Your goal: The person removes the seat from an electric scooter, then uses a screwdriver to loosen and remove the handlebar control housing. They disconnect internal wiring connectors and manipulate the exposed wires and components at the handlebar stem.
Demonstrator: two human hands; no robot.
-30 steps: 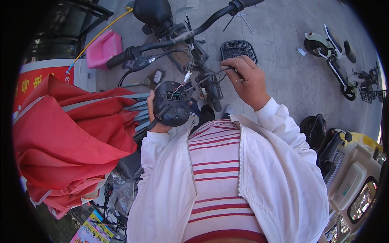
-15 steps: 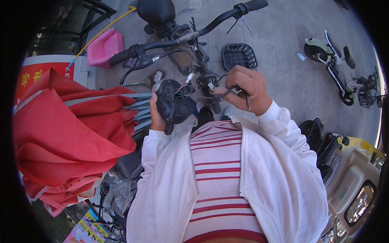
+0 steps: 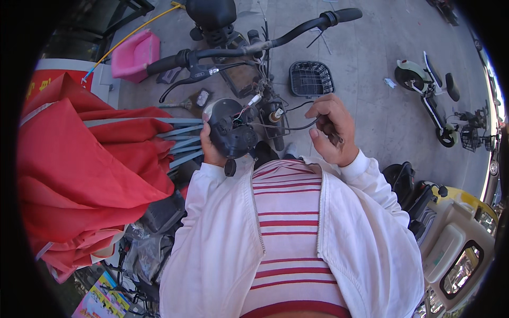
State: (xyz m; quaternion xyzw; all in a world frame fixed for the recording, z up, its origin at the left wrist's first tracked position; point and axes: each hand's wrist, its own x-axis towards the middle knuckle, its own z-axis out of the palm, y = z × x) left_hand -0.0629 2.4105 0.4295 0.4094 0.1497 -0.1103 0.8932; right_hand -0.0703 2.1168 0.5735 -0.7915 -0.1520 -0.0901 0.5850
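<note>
My left hand (image 3: 211, 146) grips the side of a round black headlight housing (image 3: 238, 139), its back turned up and thin coloured wires coming out. A white connector (image 3: 255, 99) sits on wires just beyond it. A grey-black cable (image 3: 291, 128) runs from the housing to the right and ends by my right hand (image 3: 335, 130). That hand's thumb and index finger are parted beside the cable; the other fingers curl around a small dark thing, mostly hidden. Ahead are the black handlebar (image 3: 254, 49) and brake lever (image 3: 183, 87) of an electric bike.
A black wire basket (image 3: 311, 79) lies on the paving beyond my right hand. A pink chair (image 3: 135, 55) and folded red umbrella (image 3: 90, 175) stand at left. A white scooter (image 3: 429, 87) is far right; a yellow and beige vehicle (image 3: 456, 244) is near right.
My right hand has opened its thumb and index finger away from the cable, which now stretches freely toward it. The housing has shifted slightly right, still in my left hand.
</note>
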